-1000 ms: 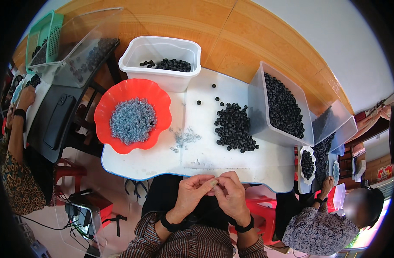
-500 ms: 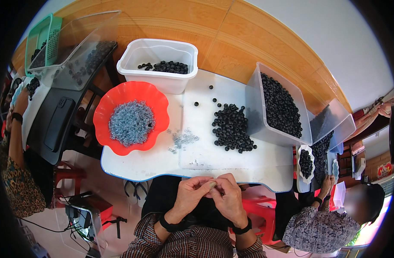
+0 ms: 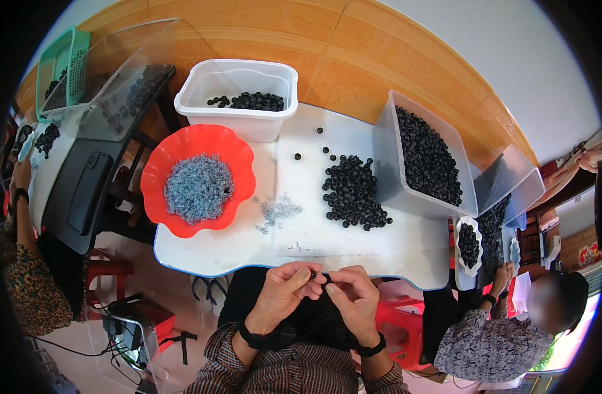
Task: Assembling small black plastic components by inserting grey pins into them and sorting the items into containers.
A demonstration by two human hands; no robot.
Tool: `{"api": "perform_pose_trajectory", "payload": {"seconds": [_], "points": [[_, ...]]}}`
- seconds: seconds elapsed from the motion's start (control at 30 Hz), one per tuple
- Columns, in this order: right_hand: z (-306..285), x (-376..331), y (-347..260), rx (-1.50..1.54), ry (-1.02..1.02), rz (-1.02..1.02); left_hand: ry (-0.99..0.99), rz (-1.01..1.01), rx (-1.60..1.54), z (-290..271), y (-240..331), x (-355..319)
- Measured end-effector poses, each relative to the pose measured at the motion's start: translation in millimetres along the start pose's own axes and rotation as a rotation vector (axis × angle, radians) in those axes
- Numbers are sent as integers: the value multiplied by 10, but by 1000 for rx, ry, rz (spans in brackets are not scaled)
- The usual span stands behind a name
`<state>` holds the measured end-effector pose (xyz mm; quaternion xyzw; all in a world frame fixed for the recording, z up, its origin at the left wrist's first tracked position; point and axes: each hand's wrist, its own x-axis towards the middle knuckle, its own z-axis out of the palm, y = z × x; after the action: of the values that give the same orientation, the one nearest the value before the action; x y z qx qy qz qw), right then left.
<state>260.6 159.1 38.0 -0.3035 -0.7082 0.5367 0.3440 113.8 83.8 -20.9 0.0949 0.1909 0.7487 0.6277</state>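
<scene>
Left hand (image 3: 285, 293): thumb and forefinger clamped on a small black bead-like piece (image 3: 313, 274), held just above the lap, before the near table edge. Right hand (image 3: 355, 299): thumb and forefinger drawn close together beside it, a dark spot at their tips; against the black trousers (image 3: 243, 289), cannot tell whether they grip anything. Beyond, on the white table (image 3: 320, 244): loose heap of black beads (image 3: 353, 190), a few strays behind it; to its left, a thin scatter of tiny clear pieces (image 3: 278, 211). Farther left, a red wavy-rimmed bowl (image 3: 244, 174) of bluish clear bits. Behind the bowl, a white tub (image 3: 235, 122) with some black beads; at right, a translucent bin (image 3: 401, 192) well filled with them. Co-workers sit either side: patterned sleeve (image 3: 35, 282) left, seated person (image 3: 491, 345) right.
</scene>
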Motion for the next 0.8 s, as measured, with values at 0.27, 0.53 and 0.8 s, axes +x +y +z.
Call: {"api": "perform_pose_trajectory", "payload": {"seconds": [0.27, 0.53, 0.8], "points": [[58, -31, 67, 6, 19, 14, -25, 20, -97, 19, 43, -9], [125, 17, -79, -66, 31, -48, 8, 20, -69, 154, 85, -5], [306, -9, -23, 277, -10, 178, 47, -43, -83, 294, -87, -14]]}}
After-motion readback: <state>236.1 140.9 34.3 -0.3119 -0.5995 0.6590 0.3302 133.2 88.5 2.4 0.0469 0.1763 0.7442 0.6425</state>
